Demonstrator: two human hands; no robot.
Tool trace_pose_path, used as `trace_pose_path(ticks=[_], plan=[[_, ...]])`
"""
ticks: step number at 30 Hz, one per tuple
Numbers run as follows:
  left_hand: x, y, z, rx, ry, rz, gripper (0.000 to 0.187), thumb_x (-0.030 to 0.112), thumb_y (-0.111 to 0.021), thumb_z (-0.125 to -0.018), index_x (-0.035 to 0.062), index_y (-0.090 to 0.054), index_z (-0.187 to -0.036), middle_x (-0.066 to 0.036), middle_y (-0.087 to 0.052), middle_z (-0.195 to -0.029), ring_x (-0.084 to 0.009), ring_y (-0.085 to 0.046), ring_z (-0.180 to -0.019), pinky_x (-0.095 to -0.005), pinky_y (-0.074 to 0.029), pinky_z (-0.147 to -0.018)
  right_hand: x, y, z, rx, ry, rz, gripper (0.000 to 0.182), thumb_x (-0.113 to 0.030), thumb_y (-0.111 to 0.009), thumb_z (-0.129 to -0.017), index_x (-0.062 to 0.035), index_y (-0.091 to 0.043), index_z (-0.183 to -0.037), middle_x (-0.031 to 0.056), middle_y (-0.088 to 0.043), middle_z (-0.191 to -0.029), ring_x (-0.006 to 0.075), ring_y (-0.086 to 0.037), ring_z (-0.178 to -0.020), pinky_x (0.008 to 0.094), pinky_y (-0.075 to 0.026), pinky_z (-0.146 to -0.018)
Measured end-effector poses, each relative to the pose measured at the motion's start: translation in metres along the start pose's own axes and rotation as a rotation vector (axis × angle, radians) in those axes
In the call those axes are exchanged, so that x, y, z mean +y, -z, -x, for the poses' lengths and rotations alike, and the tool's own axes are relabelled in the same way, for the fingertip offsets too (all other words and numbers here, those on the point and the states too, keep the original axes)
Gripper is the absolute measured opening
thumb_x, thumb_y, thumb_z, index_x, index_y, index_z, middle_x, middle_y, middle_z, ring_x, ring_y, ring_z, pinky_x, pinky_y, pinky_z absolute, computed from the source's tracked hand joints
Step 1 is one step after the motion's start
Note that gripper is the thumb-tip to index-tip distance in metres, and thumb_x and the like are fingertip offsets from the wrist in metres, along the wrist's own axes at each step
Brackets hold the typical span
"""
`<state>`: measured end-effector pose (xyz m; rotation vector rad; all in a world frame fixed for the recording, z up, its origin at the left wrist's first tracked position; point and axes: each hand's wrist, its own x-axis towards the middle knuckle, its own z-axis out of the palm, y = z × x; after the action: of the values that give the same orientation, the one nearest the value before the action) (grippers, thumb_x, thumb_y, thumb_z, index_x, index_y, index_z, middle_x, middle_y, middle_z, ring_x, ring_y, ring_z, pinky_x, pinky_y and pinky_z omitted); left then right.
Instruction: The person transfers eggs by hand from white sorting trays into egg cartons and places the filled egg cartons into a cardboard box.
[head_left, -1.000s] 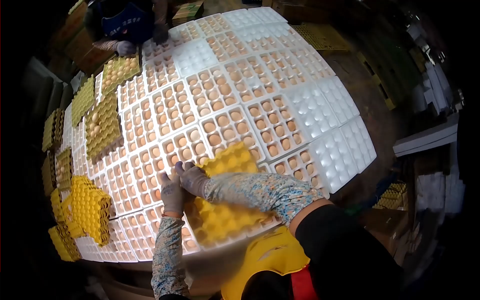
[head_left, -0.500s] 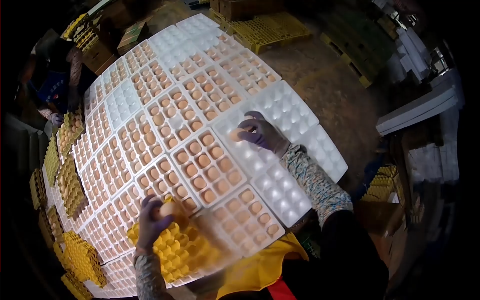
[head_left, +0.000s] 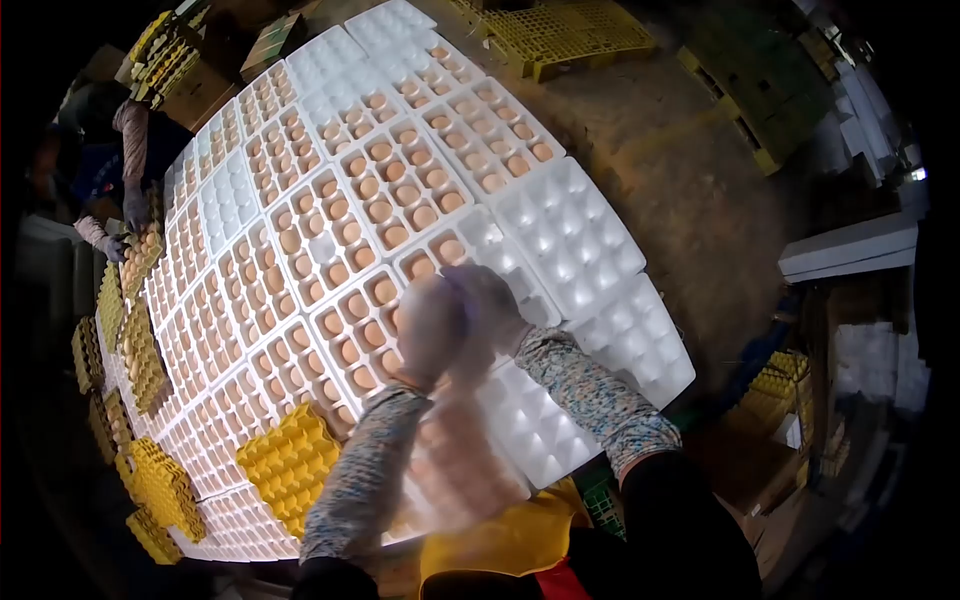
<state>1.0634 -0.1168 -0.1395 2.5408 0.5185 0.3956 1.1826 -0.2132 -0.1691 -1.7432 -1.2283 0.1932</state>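
My left hand [head_left: 433,330] and my right hand [head_left: 490,305] are close together over a white foam egg tray [head_left: 540,308] in the middle of the table. Motion smears both hands, so I cannot make out the fingers or whether they hold eggs. Brown eggs [head_left: 452,250] sit in the far left cells of this tray, while cells on its right side are bare. Left of my left forearm lies a yellow egg flat [head_left: 290,465] with no eggs showing in it. A neighbouring filled foam tray [head_left: 350,352] is partly hidden by my left hand.
Foam trays with eggs [head_left: 385,185] cover much of the table; bare ones [head_left: 565,225] lie to the right. A co-worker's hand [head_left: 135,205] is at an egg flat [head_left: 143,255] on the far left. Stacked yellow flats [head_left: 165,480] stand front left; a yellow pallet [head_left: 570,35] lies beyond.
My left hand has moved from the yellow flat, where it held an egg, towards my right hand. Eggs now sit in the formerly bare tray. The view has shifted slightly.
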Motion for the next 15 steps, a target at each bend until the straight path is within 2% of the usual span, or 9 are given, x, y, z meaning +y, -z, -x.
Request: trace_pose_path(ticks=[3, 5, 6, 7, 9, 10, 12, 13, 15], plan=[[-0.002, -0.015, 0.025, 0.133, -0.117, -0.163, 0.041, 0.018, -0.067, -0.085, 0.0009, -0.062, -0.123, -0.023, -0.064, -0.117, -0.0402, -0.061, -0.103, -0.0449, -0.051, -0.087, 0.01, -0.01, 0.011, -0.006, 0.038, 0.041, 0.038, -0.01, -0.063, -0.085, -0.0056, -0.065, -0.122, 0.016, -0.065, -0.117, 0.0367, -0.062, -0.109, 0.0444, -0.049, -0.098], [0.035, 0.054, 0.057, 0.118, 0.062, -0.033, 0.047, 0.019, -0.07, -0.084, 0.0013, -0.06, -0.127, -0.022, -0.061, -0.124, -0.0406, -0.058, -0.113, -0.0475, -0.047, -0.095, -0.009, -0.001, 0.006, 0.015, -0.024, -0.133, 0.043, -0.001, -0.056, -0.082, -0.0026, -0.063, -0.125, 0.0182, -0.065, -0.116, 0.039, -0.06, -0.11, 0.0447, -0.046, -0.102], [0.021, 0.064, 0.095, 0.155, 0.099, 0.045, 0.055, 0.022, -0.074, -0.083, 0.0009, -0.057, -0.131, -0.022, -0.057, -0.132, -0.0422, -0.052, -0.122, -0.0503, -0.042, -0.104, 0.012, -0.015, 0.014, -0.039, -0.134, -0.274, 0.042, 0.003, -0.054, -0.083, -0.0004, -0.063, -0.123, 0.02, -0.065, -0.114, 0.039, -0.059, -0.11, 0.0458, -0.046, -0.102], [0.008, 0.088, 0.137, 0.137, 0.143, 0.013, 0.064, 0.027, -0.077, -0.082, 0.0005, -0.053, -0.135, -0.022, -0.053, -0.138, -0.0435, -0.048, -0.127, -0.0526, -0.038, -0.108, -0.018, -0.005, 0.007, 0.072, 0.046, -0.009, 0.037, 0.004, -0.052, -0.089, 0.001, -0.062, -0.124, 0.0204, -0.065, -0.115, 0.0381, -0.059, -0.112, 0.0465, -0.045, -0.102], [-0.014, 0.137, 0.234, 0.167, 0.303, -0.203, 0.074, 0.035, -0.079, -0.081, 0.0006, -0.05, -0.139, -0.022, -0.051, -0.141, -0.0439, -0.047, -0.129, -0.0533, -0.037, -0.108, -0.077, -0.018, 0.008, 0.237, -0.051, -0.145, 0.025, -0.003, -0.051, -0.1, 0.0015, -0.063, -0.122, 0.0191, -0.068, -0.108, 0.0367, -0.065, -0.099, 0.0431, -0.053, -0.088], [-0.017, 0.167, 0.282, 0.094, 0.45, -0.264, 0.079, 0.039, -0.08, -0.079, 0.0015, -0.05, -0.141, -0.022, -0.05, -0.144, -0.0451, -0.045, -0.131, -0.0576, -0.035, -0.108, -0.104, -0.035, 0.02, 0.022, -0.235, -0.327, 0.027, -0.005, -0.053, -0.101, 0.0024, -0.06, -0.126, 0.018, -0.067, -0.108, 0.0335, -0.066, -0.098, 0.0384, -0.054, -0.087], [-0.018, 0.203, 0.368, -0.158, 0.652, -0.351, 0.087, 0.048, -0.082, -0.075, 0.0045, -0.05, -0.143, -0.021, -0.046, -0.148, -0.0472, -0.042, -0.133, -0.0667, -0.03, -0.107, -0.16, -0.076, 0.056, -0.345, -0.282, -0.346, 0.036, -0.01, -0.057, -0.101, 0.0026, -0.053, -0.135, 0.0181, -0.066, -0.107, 0.0317, -0.067, -0.095, 0.0352, -0.056, -0.083], [-0.019, 0.212, 0.404, -0.326, 0.719, -0.388, 0.092, 0.052, -0.083, -0.072, 0.0066, -0.05, -0.144, -0.02, -0.043, -0.151, -0.0481, -0.039, -0.135, -0.0715, -0.027, -0.107, -0.184, -0.103, 0.078, -0.497, -0.133, -0.201, 0.043, -0.013, -0.059, -0.101, 0.0019, -0.049, -0.14, 0.0193, -0.066, -0.107, 0.033, -0.068, -0.094, 0.0367, -0.057, -0.081], [-0.034, 0.202, 0.456, -0.437, 0.58, -0.494, 0.093, 0.058, -0.084, -0.067, 0.0146, -0.052, -0.143, -0.014, -0.044, -0.15, -0.0476, -0.036, -0.138, -0.0771, -0.024, -0.105, -0.238, -0.15, 0.123, -0.521, -0.13, -0.085, 0.05, -0.027, -0.066, -0.096, 0.0029, -0.052, -0.133, 0.0239, -0.067, -0.103, 0.0369, -0.068, -0.087, 0.0431, -0.056, -0.072]])
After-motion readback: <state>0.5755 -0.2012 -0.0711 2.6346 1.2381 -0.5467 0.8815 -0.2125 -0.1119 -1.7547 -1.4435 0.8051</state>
